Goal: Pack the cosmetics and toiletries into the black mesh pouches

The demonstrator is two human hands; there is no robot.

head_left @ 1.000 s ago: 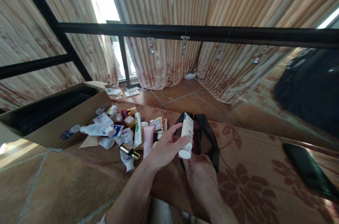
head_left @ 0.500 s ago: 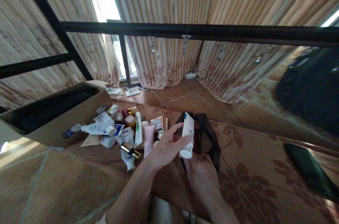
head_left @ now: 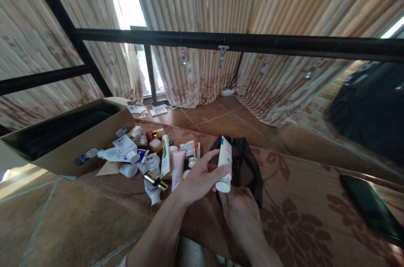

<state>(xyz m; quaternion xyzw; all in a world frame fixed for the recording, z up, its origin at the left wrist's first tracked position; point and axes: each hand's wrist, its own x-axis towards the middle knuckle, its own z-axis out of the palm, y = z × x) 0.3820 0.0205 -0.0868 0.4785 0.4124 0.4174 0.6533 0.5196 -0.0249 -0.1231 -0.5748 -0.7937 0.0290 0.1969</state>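
My left hand (head_left: 200, 177) is closed round a white tube (head_left: 224, 157) with a white cap, thumb across its front. The tube is tilted, cap end towards me, above a black see-through bag (head_left: 253, 170). At the bag's near edge my right hand (head_left: 242, 213) is closed on it, its fingertips partly hidden. Left of my hands lies a heap of toiletries, with a pink tube (head_left: 178, 168), a white and green tube (head_left: 165, 155), a black and gold bottle (head_left: 155, 180) and a glittery compact (head_left: 188, 149).
A cardboard box (head_left: 94, 142) holding something dark stands at the left. To the right, a dark phone (head_left: 369, 204) lies on the brown patterned cloth (head_left: 296, 191). Behind are a black metal bar (head_left: 189, 38) and long curtains (head_left: 202, 73). A dark bulky shape (head_left: 369, 107) is at far right.
The view has shifted slightly, so everything sits a little lower. Both hands keep nearly the same pose, with the white tube still in the left.
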